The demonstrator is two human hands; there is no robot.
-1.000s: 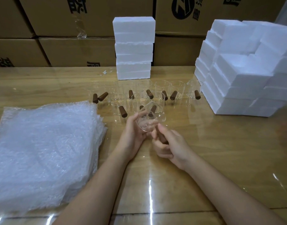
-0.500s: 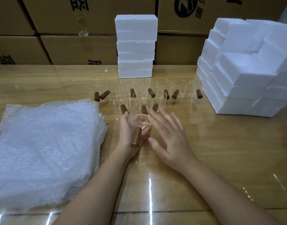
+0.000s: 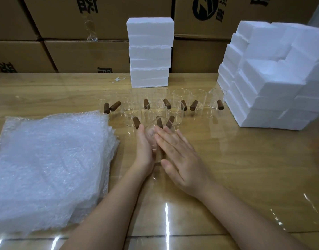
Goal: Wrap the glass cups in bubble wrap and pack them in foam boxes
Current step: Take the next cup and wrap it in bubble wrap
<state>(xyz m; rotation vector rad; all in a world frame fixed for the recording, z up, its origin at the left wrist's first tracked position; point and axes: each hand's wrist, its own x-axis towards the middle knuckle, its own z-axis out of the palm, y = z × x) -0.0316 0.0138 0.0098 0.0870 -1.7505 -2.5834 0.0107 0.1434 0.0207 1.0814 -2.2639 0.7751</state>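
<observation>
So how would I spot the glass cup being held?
Look at the wooden table, just right of the big bubble wrap pile. In front of the standing cups, one glass cup sits between the left hand and right hand. Only it is tilted.

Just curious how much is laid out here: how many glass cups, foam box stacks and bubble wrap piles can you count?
Glass cups: 11, one held in the left hand, right hand flat on it
Foam box stacks: 2
Bubble wrap piles: 1
Total: 14
</observation>
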